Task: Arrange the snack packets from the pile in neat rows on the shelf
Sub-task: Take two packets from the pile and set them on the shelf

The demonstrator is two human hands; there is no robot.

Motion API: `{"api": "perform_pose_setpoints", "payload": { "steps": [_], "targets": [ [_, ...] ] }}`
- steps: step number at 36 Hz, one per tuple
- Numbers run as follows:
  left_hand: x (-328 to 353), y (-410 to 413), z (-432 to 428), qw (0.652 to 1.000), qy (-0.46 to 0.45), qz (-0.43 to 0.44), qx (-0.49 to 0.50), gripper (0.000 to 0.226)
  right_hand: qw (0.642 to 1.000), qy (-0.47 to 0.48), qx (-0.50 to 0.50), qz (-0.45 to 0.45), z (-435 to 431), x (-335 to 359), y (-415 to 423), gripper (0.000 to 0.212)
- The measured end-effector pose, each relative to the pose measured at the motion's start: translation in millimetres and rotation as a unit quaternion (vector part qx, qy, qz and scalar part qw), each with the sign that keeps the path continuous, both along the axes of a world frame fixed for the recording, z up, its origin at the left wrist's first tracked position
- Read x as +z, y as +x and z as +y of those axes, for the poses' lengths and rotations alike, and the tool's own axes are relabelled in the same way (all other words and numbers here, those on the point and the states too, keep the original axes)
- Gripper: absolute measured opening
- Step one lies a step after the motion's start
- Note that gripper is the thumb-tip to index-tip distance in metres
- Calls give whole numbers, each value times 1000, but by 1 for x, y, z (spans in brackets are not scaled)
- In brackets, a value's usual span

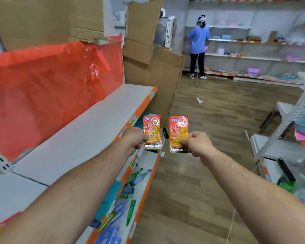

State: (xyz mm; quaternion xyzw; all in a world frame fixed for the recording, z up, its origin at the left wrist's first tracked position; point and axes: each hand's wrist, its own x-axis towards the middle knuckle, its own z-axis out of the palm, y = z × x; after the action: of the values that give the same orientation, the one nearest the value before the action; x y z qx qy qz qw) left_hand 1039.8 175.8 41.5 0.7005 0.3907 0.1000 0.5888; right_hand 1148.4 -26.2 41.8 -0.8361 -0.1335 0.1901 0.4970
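One snack packet (152, 128) is pinched in the grip of the left hand (135, 138) and a second packet (178, 131) in the right hand (197, 144), beside the shelf (88, 127), where both should be laid flat, side by side.

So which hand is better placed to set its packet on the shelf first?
Left, likely. The left hand pinches the left packet right beside the orange edge of the white shelf; the right hand pinches the right packet out over the aisle floor, farther from the shelf.
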Motion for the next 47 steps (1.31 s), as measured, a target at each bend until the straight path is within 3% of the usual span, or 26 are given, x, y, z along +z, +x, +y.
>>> {"api": "perform_pose_setpoints", "payload": {
  "steps": [8,15,19,35,41,47],
  "targets": [
    [21,83,4,999,22,-3,26,15,999,23,23,4,3,24,95,24],
    [17,146,21,999,1,-2,35,12,999,35,29,11,19,18,154,20],
    [11,180,36,1000,4,-2,29,10,998,40,28,27,37,10,185,30],
    [3,310,192,996,-9,-24,82,9,996,28,79,10,204,26,319,26],
    [2,333,244,993,-23,-37,107,8,994,32,104,13,264,23,350,29],
    [5,346,288,988,-25,-52,146,13,990,32,138,12,319,25,380,17]
  ]
}}
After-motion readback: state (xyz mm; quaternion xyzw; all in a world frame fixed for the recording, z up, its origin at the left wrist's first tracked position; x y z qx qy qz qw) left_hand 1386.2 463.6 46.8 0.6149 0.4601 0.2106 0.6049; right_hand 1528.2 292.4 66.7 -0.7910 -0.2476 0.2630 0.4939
